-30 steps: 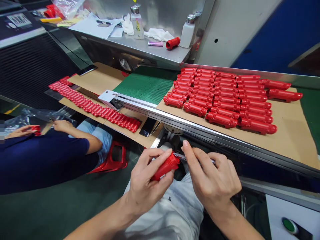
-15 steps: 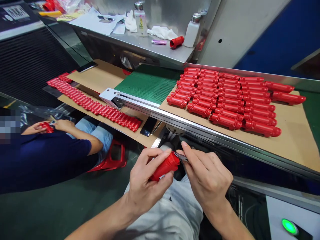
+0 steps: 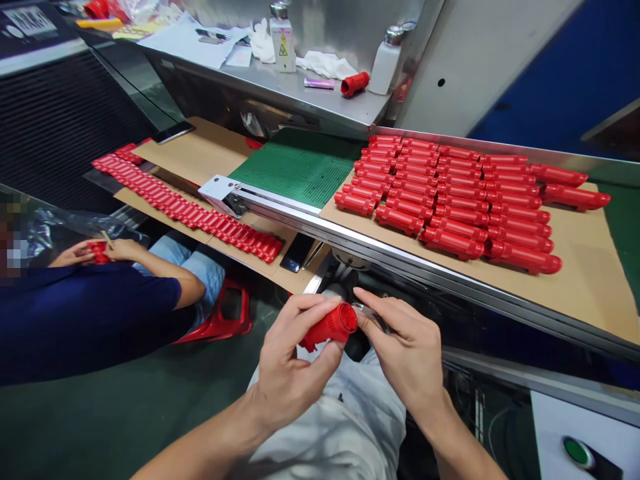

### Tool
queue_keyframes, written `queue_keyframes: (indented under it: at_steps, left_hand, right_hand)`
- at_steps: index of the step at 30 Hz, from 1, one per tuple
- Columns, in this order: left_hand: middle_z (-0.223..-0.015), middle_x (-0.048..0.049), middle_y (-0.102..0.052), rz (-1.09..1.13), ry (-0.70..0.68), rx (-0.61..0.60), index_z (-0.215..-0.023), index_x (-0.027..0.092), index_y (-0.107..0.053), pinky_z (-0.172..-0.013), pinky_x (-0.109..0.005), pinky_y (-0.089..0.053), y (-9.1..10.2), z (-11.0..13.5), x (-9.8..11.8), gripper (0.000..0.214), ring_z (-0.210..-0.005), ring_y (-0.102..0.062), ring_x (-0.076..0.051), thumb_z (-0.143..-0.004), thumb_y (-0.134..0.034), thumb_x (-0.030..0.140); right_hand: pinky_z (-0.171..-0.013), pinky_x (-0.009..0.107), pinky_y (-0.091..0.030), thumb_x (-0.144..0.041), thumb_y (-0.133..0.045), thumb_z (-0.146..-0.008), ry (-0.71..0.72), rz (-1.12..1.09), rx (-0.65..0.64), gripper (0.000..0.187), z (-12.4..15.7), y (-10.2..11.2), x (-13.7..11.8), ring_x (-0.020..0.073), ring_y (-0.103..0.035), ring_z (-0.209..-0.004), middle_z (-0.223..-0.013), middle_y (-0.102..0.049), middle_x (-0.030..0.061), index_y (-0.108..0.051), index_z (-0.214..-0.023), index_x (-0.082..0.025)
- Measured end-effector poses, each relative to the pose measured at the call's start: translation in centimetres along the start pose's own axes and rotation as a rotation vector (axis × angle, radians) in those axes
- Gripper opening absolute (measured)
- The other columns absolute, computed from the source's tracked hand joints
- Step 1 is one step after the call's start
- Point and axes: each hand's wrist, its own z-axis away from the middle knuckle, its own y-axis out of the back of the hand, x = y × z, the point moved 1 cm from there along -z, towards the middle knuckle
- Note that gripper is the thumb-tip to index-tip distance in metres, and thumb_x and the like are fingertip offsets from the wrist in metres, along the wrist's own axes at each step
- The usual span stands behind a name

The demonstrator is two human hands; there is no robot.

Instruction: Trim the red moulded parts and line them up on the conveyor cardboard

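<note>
My left hand [image 3: 293,363] is closed around a red plastic tube [image 3: 327,327], fingers on top and thumb underneath. The tube's round open end faces right and up toward me. Close beside that rim, my right hand [image 3: 413,350] grips a small shiny metal tool [image 3: 371,313] between thumb and fingers. Most of the tool is hidden by the hand, so its exact kind cannot be made out. Whether its tip touches the rim is unclear. Many similar red plastic tubes [image 3: 453,241] lie in rows on cardboard beyond my hands.
A metal rail [image 3: 400,257] runs in front of the green conveyor belt [image 3: 300,167]. At left, a co-worker [image 3: 100,313] handles a red part beside a long row of red pieces [image 3: 185,210]. White bottles [image 3: 385,63] stand on a steel shelf [image 3: 240,83]. A phone [image 3: 297,253] lies below the rail.
The red tube has turned in my left hand, so its open end shows more fully. My right hand and the metal tool have shifted and tilted. The green button's light went off.
</note>
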Motion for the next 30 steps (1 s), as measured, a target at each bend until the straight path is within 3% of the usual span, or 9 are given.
queue_keyframes:
  at_steps: [4, 9, 11, 15, 18, 21, 24, 27, 30]
  left_hand:
    - [-0.124, -0.0111, -0.070, 0.040, 0.054, 0.004, -0.141, 0.026, -0.070, -0.080, -0.029, -0.063, 0.0, 0.1, -0.1, 0.051, -0.105, -0.071, -0.021, -0.092, -0.073, 0.009]
    - [-0.125, -0.0103, -0.071, 0.108, 0.128, -0.002, -0.134, 0.028, -0.074, -0.087, -0.032, -0.063, -0.1, 0.0, 0.0, 0.044, -0.110, -0.072, -0.023, -0.092, -0.077, 0.014]
    - [-0.123, -0.0096, -0.074, 0.248, 0.312, -0.030, -0.134, 0.029, -0.074, -0.086, -0.033, -0.063, -0.3, 0.0, 0.0, 0.041, -0.103, -0.074, -0.023, -0.094, -0.079, 0.020]
    - [-0.089, -0.0073, -0.077, 0.682, 0.735, -0.150, -0.143, 0.023, -0.066, -0.064, -0.027, -0.056, -0.7, -0.7, 0.0, 0.045, -0.071, -0.069, -0.017, -0.105, -0.065, 0.047]
    - [-0.102, -0.0108, -0.080, 0.755, 0.829, -0.167, -0.142, 0.021, -0.069, -0.073, -0.027, -0.058, -0.8, -2.5, 0.3, 0.047, -0.079, -0.071, -0.016, -0.106, -0.062, 0.052]
    - [-0.127, -0.0089, -0.079, 0.605, 0.660, -0.259, -0.142, 0.030, -0.069, -0.087, -0.029, -0.061, -1.8, -6.5, 1.4, 0.046, -0.104, -0.077, -0.021, -0.098, -0.078, 0.041]
    - [-0.135, -0.0067, -0.077, 0.402, 0.259, -0.357, -0.139, 0.031, -0.071, -0.101, -0.034, -0.061, -5.4, -12.8, 3.8, 0.044, -0.122, -0.075, -0.024, -0.097, -0.081, 0.036]
    - [-0.133, -0.0066, -0.078, 0.210, -0.269, -0.427, -0.137, 0.025, -0.072, -0.109, -0.037, -0.057, -12.4, -19.7, 7.3, 0.037, -0.123, -0.073, -0.022, -0.100, -0.075, 0.031]
    - [-0.133, -0.0090, -0.079, 0.037, -0.631, -0.560, -0.136, 0.019, -0.072, -0.112, -0.040, -0.052, -21.9, -24.9, 9.9, 0.035, -0.125, -0.070, -0.023, -0.102, -0.071, 0.028]
  right_hand:
    - [-0.065, 0.027, -0.054, -0.044, -0.091, -0.087, -0.384, -0.369, 0.000, 0.029, -0.6, 0.4, 1.1, 0.0149, -0.066, -0.071, -0.086, -0.079, 0.0032, -0.089, -0.112, -0.029]
    - [-0.063, 0.024, -0.051, -0.051, -0.093, -0.083, -0.682, -0.977, -0.180, 0.038, -0.4, 0.7, 1.8, 0.0110, -0.057, -0.069, -0.080, -0.070, 0.0020, -0.087, -0.108, -0.023]
    - [-0.067, 0.025, -0.053, -0.052, -0.092, -0.084, -0.784, -1.106, -0.159, 0.040, 0.4, -0.1, 2.2, 0.0108, -0.057, -0.072, -0.082, -0.068, 0.0011, -0.085, -0.108, -0.021]
    - [-0.065, 0.024, -0.051, -0.055, -0.095, -0.080, -0.974, -1.212, -0.033, 0.056, 3.2, -2.9, 4.5, 0.0102, -0.057, -0.074, -0.090, -0.066, -0.0007, -0.080, -0.122, -0.023]
    - [-0.062, 0.023, -0.047, -0.056, -0.095, -0.078, -1.108, -1.266, 0.083, 0.065, 6.4, -4.9, 7.3, 0.0084, -0.056, -0.071, -0.094, -0.064, -0.0023, -0.076, -0.130, -0.023]
    - [-0.059, 0.022, -0.044, -0.057, -0.100, -0.065, -1.239, -1.294, 0.235, 0.077, 10.1, -6.4, 10.2, 0.0064, -0.054, -0.067, -0.092, -0.063, -0.0056, -0.074, -0.131, -0.025]
    - [-0.053, 0.021, -0.037, -0.059, -0.102, -0.043, -1.386, -1.231, 0.360, 0.092, 13.4, -7.6, 12.7, 0.0059, -0.050, -0.059, -0.083, -0.059, -0.0084, -0.073, -0.124, -0.026]
    - [-0.047, 0.020, -0.029, -0.055, -0.099, -0.031, -1.488, -1.140, 0.425, 0.086, 15.7, -9.2, 15.0, 0.0077, -0.045, -0.050, -0.070, -0.054, -0.0089, -0.072, -0.106, -0.024]
    - [-0.044, 0.019, -0.022, -0.051, -0.096, -0.037, -1.484, -1.071, 0.470, 0.062, 16.4, -10.8, 17.4, 0.0089, -0.039, -0.044, -0.057, -0.047, -0.0091, -0.066, -0.084, -0.023]
